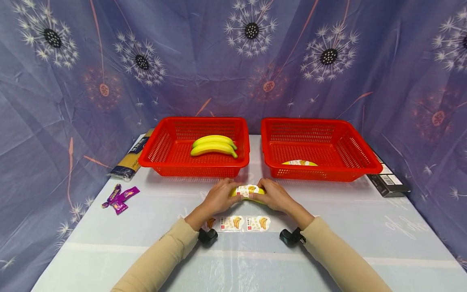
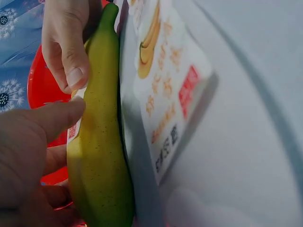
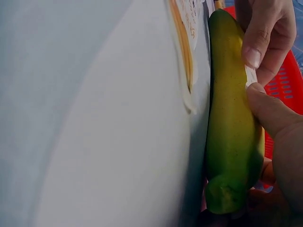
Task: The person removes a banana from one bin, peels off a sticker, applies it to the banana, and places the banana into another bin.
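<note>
A yellow banana with green ends [image 2: 102, 142] lies crosswise between my two hands, low over the table. A white label sticker [image 1: 247, 190] with a banana picture covers its upper side. My left hand [image 1: 220, 196] grips one end, the thumb on the label's edge. On the other end my right hand [image 1: 275, 195] holds the banana, its thumb also at the label. The fingers behind the banana are partly hidden. Just in front of the hands lies a backing strip with labels [image 1: 231, 223], one partly hidden by the left wrist.
Behind on the left, a red basket [image 1: 198, 170] holds yellow bananas [image 1: 214, 149]. The right red basket [image 1: 310, 174] holds a labelled banana [image 1: 300, 162]. Purple wrappers [image 1: 119, 200] and a brown-and-blue packet [image 1: 133, 156] lie left; a black box [image 1: 389, 184] sits right.
</note>
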The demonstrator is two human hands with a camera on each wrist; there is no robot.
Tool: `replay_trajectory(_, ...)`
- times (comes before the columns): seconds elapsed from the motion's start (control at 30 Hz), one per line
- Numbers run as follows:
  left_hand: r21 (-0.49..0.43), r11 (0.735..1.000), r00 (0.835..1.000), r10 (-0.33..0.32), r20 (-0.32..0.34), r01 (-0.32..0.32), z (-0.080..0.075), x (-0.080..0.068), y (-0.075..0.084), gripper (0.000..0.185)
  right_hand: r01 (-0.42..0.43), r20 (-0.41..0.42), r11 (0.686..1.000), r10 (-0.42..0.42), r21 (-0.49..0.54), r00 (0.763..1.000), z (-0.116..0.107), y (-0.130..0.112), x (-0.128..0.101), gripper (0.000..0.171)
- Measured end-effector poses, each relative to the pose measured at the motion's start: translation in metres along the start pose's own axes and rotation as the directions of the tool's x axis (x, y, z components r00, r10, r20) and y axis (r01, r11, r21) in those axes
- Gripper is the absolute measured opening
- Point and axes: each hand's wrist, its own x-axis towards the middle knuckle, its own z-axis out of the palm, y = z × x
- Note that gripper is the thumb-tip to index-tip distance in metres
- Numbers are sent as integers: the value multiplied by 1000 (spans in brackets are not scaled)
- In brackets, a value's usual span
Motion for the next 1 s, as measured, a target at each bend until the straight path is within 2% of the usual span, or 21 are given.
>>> replay_trajectory(0.17, 35, 998, 999, 52, 10, -52, -1, 1, 0, 45, 0, -15, 1000, 0, -16, 1000, 2, 0, 0, 33)
replay_trajectory(0.3, 46, 995, 996, 82, 24, -83, -2, 0, 0, 46, 10, -41, 994, -14, -108, 999, 4, -3, 0, 37)
replay_trajectory(0.43, 45, 995, 995, 90, 36, -92, -2, 0, -2, 46, 2, -67, 973, -18, -232, 998, 6, -8, 1, 48)
replay_trajectory(0.6, 43, 995, 995, 92, 45, -94, -2, -1, -2, 47, -17, -88, 955, -10, -295, 996, 8, -12, 3, 55)
replay_trajectory(0.87, 55, 994, 995, 91, 29, -93, -2, -2, -2, 46, 77, -62, 971, -94, -226, 994, 2, -7, -2, 41)
replay_trajectory(1.0, 57, 995, 996, 84, 15, -85, 0, -2, -2, 46, 85, -38, 980, -93, -179, 995, 1, -2, -5, 42)
